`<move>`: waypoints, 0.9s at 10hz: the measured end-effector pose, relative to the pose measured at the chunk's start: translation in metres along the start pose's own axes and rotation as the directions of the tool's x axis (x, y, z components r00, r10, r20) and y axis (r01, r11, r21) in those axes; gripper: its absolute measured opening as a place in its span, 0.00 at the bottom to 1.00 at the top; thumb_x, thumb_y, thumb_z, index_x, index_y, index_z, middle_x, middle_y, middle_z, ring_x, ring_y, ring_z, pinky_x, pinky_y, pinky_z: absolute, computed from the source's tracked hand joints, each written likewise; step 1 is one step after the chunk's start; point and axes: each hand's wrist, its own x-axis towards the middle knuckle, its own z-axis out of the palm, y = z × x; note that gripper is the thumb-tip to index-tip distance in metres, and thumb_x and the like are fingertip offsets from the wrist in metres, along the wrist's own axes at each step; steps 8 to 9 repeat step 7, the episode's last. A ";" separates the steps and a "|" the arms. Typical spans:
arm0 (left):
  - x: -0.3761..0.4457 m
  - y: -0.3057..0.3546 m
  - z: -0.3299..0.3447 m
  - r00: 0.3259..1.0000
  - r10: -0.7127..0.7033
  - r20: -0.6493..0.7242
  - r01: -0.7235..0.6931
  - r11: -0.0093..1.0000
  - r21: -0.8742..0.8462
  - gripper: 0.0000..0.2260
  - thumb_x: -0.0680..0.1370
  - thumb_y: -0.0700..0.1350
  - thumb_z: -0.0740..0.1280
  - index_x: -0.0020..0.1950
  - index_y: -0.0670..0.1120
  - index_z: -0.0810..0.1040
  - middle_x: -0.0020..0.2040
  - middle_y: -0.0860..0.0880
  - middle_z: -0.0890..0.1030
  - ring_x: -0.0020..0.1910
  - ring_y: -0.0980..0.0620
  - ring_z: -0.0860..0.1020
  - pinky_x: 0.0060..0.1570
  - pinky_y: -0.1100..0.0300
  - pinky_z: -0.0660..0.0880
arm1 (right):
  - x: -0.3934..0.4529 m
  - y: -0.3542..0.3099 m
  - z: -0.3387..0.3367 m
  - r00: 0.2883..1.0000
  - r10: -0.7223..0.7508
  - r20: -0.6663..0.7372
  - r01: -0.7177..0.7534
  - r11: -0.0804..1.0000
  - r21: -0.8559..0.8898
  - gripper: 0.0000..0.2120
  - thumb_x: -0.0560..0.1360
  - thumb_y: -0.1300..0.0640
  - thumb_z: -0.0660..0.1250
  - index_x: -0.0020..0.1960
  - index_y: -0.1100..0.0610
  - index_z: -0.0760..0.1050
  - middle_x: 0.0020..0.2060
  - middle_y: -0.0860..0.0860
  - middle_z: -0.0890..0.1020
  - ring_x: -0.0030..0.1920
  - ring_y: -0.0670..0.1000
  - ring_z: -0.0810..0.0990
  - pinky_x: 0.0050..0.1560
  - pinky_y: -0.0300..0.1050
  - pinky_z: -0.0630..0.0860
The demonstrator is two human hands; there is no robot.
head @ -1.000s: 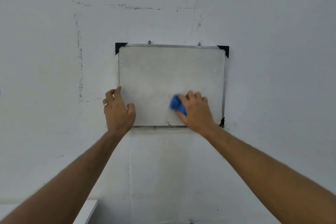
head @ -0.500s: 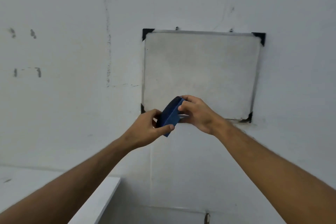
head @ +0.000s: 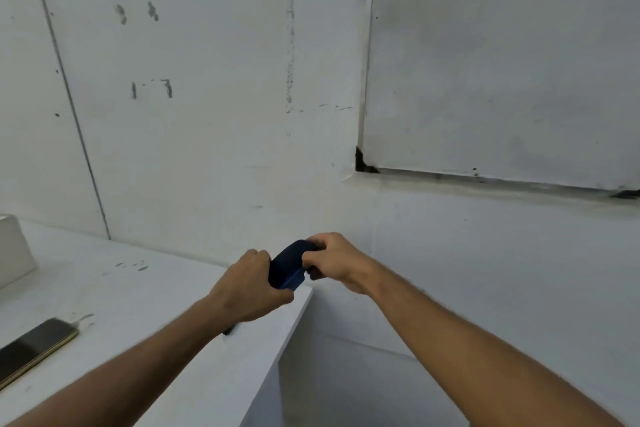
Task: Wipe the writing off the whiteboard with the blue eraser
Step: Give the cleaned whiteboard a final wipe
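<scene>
The whiteboard point(head: 502, 73) hangs on the wall at the upper right, its surface bare of writing, with black corner caps. Well below and left of it, the dark blue eraser point(head: 286, 269) sits between both hands, above the right end of a white table. My left hand point(head: 247, 284) grips the eraser's lower left side with curled fingers. My right hand point(head: 334, 262) pinches its upper right end. Most of the eraser is hidden by the fingers.
A white table point(head: 145, 315) runs along the wall at the lower left, its right edge just under the hands. A dark phone point(head: 33, 345) lies near its left front. A white box point(head: 12, 250) stands at the far left. The wall carries scuff marks.
The eraser came off the board and into both hands, which dropped down toward the table's right end. The view swung left and down, so the board now sits at the upper right.
</scene>
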 end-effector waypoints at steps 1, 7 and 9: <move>-0.008 -0.016 0.015 0.997 -0.065 0.047 0.062 0.996 0.059 0.14 0.67 0.55 0.71 0.41 0.49 0.69 0.44 0.50 0.75 0.33 0.54 0.73 0.29 0.64 0.65 | 0.019 0.028 0.027 0.997 0.061 0.041 -0.059 0.997 -0.045 0.25 0.73 0.62 0.67 0.70 0.62 0.71 0.55 0.57 0.81 0.43 0.51 0.79 0.48 0.46 0.81; 0.007 -0.036 0.048 0.999 -0.049 -0.015 0.051 0.895 0.443 0.27 0.71 0.67 0.61 0.58 0.46 0.70 0.53 0.49 0.69 0.59 0.47 0.72 0.48 0.56 0.68 | 0.030 0.051 0.056 0.999 -0.014 0.037 0.024 0.956 -0.294 0.31 0.78 0.59 0.62 0.80 0.53 0.59 0.76 0.51 0.67 0.72 0.52 0.69 0.72 0.47 0.66; 0.007 -0.036 0.048 0.999 -0.049 -0.015 0.051 0.895 0.443 0.27 0.71 0.67 0.61 0.58 0.46 0.70 0.53 0.49 0.69 0.59 0.47 0.72 0.48 0.56 0.68 | 0.030 0.051 0.056 0.999 -0.014 0.037 0.024 0.956 -0.294 0.31 0.78 0.59 0.62 0.80 0.53 0.59 0.76 0.51 0.67 0.72 0.52 0.69 0.72 0.47 0.66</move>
